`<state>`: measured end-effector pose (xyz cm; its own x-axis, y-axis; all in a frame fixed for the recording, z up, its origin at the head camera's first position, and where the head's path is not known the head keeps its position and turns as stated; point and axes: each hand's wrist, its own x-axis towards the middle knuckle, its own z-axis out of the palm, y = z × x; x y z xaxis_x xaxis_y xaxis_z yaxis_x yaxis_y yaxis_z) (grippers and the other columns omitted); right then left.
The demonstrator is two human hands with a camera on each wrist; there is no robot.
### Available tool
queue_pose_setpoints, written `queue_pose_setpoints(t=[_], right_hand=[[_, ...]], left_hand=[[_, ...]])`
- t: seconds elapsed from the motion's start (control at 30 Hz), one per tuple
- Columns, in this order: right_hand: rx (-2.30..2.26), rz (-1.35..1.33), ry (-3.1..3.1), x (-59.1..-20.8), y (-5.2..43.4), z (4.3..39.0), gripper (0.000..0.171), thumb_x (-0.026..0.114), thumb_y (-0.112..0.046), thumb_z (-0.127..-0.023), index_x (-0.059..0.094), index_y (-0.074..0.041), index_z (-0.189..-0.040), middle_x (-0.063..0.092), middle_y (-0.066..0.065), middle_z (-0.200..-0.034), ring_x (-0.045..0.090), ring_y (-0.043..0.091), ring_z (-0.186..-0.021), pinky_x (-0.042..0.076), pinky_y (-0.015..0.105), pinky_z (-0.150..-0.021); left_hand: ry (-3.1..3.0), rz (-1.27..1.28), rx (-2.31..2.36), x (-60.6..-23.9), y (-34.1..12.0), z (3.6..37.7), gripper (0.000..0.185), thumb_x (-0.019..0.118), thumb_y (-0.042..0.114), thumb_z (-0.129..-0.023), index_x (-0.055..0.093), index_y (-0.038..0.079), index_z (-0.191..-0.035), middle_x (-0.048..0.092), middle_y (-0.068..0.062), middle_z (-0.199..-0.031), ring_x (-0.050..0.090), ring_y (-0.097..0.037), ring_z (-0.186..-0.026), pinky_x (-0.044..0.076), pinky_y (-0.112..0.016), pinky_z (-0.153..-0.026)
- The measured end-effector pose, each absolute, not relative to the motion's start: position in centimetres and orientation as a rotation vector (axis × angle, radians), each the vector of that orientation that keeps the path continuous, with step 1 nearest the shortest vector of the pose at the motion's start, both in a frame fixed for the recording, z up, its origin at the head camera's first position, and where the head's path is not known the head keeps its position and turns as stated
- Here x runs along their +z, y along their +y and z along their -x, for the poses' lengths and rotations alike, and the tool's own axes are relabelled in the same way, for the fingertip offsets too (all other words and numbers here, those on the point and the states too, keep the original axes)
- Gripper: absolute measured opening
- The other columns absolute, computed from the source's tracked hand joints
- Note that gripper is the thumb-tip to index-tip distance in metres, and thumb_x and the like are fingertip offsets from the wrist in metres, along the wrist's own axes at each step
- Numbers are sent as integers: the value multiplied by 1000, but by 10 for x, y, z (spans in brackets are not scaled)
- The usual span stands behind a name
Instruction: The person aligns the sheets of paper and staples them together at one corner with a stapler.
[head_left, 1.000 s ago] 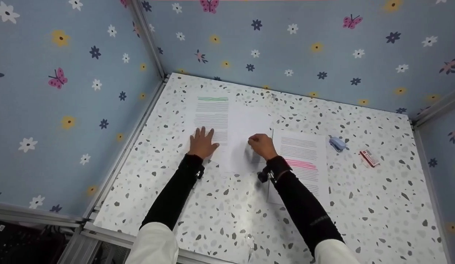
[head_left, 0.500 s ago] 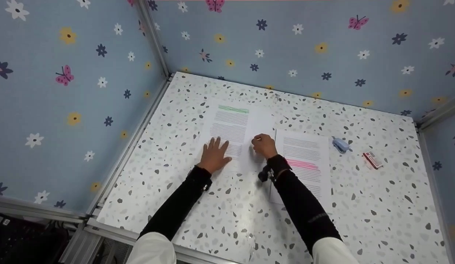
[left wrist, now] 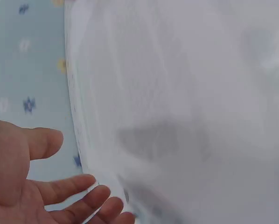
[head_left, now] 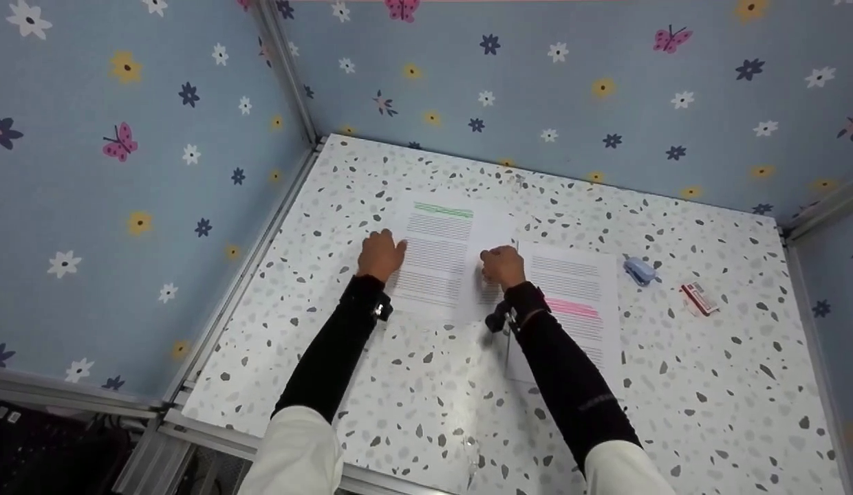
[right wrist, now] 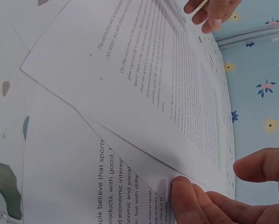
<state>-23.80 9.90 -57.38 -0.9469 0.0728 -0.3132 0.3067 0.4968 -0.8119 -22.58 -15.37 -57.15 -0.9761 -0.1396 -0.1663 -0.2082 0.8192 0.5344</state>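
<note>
The person leans over the speckled table (head_left: 413,385), both black-sleeved arms stretched forward. The left hand (head_left: 380,254) grips the left edge of a printed sheet with a green highlighted line (head_left: 437,258), fingers curled round that edge; from the left wrist view the paper is lifted and blurred close to the lens, with the fingers (left wrist: 79,186) at its border. The right hand (head_left: 502,265) pinches the right side of the same sheet, and from the right wrist view a fingertip (right wrist: 186,198) presses on the edges of more than one layered page. The sheet lies near the middle of the table, towards the back wall. Just beside it on the right lies a second sheet with a pink highlighted band (head_left: 571,302), flat on the table. Further right sit a small blue stapler (head_left: 638,269) and, a little apart from it, a small red-and-white box (head_left: 699,298).
</note>
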Motion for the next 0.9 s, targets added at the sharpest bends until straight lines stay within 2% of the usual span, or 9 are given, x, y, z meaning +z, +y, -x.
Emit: queue_pose_setpoints(t=[0.13, 0.23, 0.4, 0.63, 0.9], right_hand=[[-1436, -400, 2438, -574, 97, 240, 29, 57, -20, -97, 69, 5, -105, 67, 6, -73, 69, 20, -66, 56, 31, -65], [-1438, -445, 2396, -572, 95, 243, 28, 57, -21, -97, 68, 4, -100, 67, 7, -75, 72, 24, -72, 58, 34, -68], [-1441, -468, 2361, -569, 93, 247, 29, 56, -21, -97, 69, 5, -101, 68, 12, -87, 74, 27, -79, 59, 34, -72], [-1418, -521, 2329, -575, 90, 253, 32, 57, -21, -96, 67, 6, -110, 68, 11, -89, 69, 19, -70, 59, 31, -67], [-1382, -472, 2404, -574, 93, 252, 24, 56, -20, -94, 69, 0, -89, 67, 6, -73, 68, 19, -63, 57, 29, -61]], left_hand=[[2775, 463, 961, -571, -172, 244, 41, 51, 26, -104, 63, -11, -117, 66, -28, -113, 65, -41, -104, 51, -51, -88], [2732, 515, 965, -572, -179, 251, 40, 50, 23, -102, 65, -10, -117, 67, -27, -115, 66, -39, -103, 52, -50, -87], [2711, 541, 965, -573, -180, 259, 41, 50, 24, -100, 65, -8, -119, 67, -25, -120, 65, -37, -105, 52, -49, -89], [2676, 570, 969, -574, -179, 262, 42, 51, 27, -99, 63, -6, -122, 65, -24, -123, 64, -37, -110, 50, -49, -92], [2680, 568, 946, -565, -179, 259, 44, 50, 27, -99, 62, -6, -125, 64, -24, -126, 63, -39, -112, 50, -51, -92]])
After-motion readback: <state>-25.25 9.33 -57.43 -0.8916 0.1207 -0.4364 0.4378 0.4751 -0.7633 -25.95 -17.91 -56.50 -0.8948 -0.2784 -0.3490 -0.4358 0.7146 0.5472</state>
